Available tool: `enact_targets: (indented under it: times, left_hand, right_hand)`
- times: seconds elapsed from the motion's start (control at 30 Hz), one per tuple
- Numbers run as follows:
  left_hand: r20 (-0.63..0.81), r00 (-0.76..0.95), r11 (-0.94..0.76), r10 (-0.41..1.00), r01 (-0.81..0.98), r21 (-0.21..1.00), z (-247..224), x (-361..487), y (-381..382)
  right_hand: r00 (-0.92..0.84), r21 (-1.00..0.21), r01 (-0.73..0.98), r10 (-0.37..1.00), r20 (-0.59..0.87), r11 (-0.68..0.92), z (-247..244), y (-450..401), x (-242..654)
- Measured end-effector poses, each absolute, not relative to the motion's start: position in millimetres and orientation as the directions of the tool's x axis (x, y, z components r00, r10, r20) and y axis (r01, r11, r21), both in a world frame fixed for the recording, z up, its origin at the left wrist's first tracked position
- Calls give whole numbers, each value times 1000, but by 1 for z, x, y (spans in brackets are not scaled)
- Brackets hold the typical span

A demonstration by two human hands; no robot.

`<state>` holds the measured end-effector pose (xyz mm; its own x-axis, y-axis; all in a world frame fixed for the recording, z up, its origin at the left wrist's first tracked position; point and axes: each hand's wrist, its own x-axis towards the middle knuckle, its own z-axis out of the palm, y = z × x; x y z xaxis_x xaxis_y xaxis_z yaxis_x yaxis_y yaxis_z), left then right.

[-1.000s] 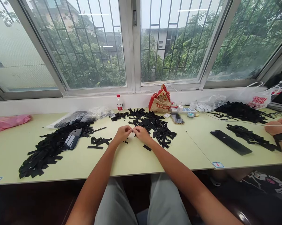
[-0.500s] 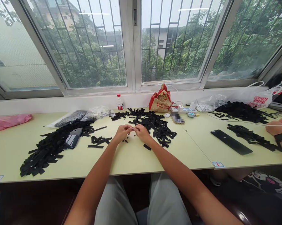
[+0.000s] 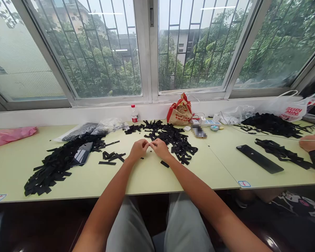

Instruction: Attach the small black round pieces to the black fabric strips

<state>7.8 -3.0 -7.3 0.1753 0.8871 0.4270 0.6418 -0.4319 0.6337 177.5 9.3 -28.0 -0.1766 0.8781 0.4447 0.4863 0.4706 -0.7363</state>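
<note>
My left hand (image 3: 140, 148) and my right hand (image 3: 159, 147) meet fingertip to fingertip above the pale table (image 3: 152, 182). Both are closed in a pinch, and what they hold is too small to name. Small black round pieces (image 3: 142, 158) lie just below my left hand. Behind and to the right of my right hand spreads a pile of black strips (image 3: 179, 140). A single black strip (image 3: 164, 164) rests by my right wrist. Several loose strips (image 3: 111, 156) lie left of my left hand.
A long heap of black strips (image 3: 52, 162) covers the left side. At the back stand a bottle (image 3: 134, 114) and a paper bag (image 3: 180, 111). A phone (image 3: 199, 131) lies right of it. Another person's hand (image 3: 312, 141) is at the right edge.
My left hand has turned slightly and shifted a little right, now covering some of the small black pieces. The view has shifted slightly.
</note>
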Motion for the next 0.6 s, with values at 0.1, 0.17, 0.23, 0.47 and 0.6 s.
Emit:
enact_targets:
  times: [0.1,0.17,0.23,0.47,0.6]
  left_hand:
    - [442,74,-306,894,822,481,-4,11,-7]
    - [443,-91,-97,892,918,385,-2,7,-8]
    - [408,-221,98,886,949,301,0,-1,-6]
    - [236,-312,268,920,942,203,-6,-22,-3]
    - [209,-263,222,942,954,203,-6,-16,-4]
  right_hand:
    - [-149,-728,519,886,439,448,-25,9,180]
    - [-54,-750,526,896,440,400,-23,11,183]
    - [82,-791,508,894,440,342,-22,16,187]
    - [330,-956,215,907,262,198,-31,36,200]
    - [304,-951,231,913,273,208,-35,39,199]
